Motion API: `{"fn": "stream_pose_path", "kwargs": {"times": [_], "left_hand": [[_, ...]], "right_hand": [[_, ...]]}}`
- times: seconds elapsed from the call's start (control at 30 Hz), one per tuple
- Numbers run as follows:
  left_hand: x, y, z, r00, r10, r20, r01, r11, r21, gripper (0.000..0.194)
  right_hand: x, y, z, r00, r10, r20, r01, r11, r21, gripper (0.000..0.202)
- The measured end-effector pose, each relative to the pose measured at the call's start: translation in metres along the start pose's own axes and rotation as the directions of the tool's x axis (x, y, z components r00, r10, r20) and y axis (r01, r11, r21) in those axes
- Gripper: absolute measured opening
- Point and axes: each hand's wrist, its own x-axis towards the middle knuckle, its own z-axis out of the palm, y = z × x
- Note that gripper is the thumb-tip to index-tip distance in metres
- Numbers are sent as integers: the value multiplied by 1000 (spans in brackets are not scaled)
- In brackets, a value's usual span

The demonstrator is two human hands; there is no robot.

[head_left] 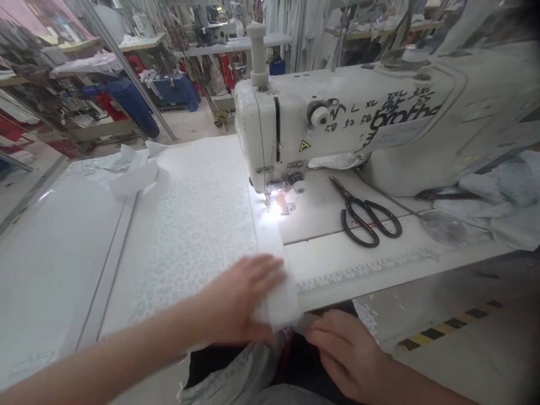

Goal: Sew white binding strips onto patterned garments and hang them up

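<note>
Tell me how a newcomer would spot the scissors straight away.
Find the white sewing machine, then the clear ruler on the table. The scissors lie between the two. Their black looped handles set them apart from the straight, see-through ruler.

A white worktable (323,257) carries the sewing machine (358,90), with pale spotted cloth (194,242) spread left of its needle. Black-handled scissors (353,201) lie on the right, a ruler (363,273) near the front edge, and farther right crumpled fabric (506,191) beside what may be a dark, slim tool (451,195).
</note>
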Motion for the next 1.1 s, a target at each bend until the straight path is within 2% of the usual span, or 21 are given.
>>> {"fn": "stream_pose_path", "kwargs": {"times": [0.03,0.07,0.13,0.2,0.3,0.37,0.43,0.53,0.63,0.87,1.1], "left_hand": [[-12,19,8,999,48,4,-48,997,64,72],[-20,34,15,997,68,-24,-64,989,135,65],[-29,52,26,988,89,-126,-57,971,234,52],[-29,57,28,963,121,-241,-64,970,233,40],[-26,59,22,918,169,-359,-135,984,118,29],[-27,63,20,911,182,-370,-171,983,62,26],[-31,71,25,916,192,-353,-188,981,44,24],[-32,81,38,920,187,-344,-191,981,20,22],[-29,87,46,914,176,-366,-197,980,-22,21],[-26,89,43,913,197,-357,-218,976,-19,22],[-29,89,49,902,211,-378,-256,964,-71,22]], "right_hand": [[-11,1,6,991,132,11,-133,989,71,31],[-18,4,13,962,271,18,-270,951,148,32],[-21,11,25,883,464,71,-460,827,323,34],[-15,15,34,851,501,158,-505,696,510,35],[-8,9,41,834,475,282,-515,482,709,21],[-11,-1,43,800,513,311,-535,374,758,15],[-20,-11,43,765,566,306,-545,317,776,19],[-34,-22,43,734,606,306,-550,266,792,24],[-42,-27,41,732,607,310,-551,259,793,26],[-42,-33,35,715,619,327,-583,268,767,34],[-41,-32,33,698,628,343,-588,231,775,34]]}}
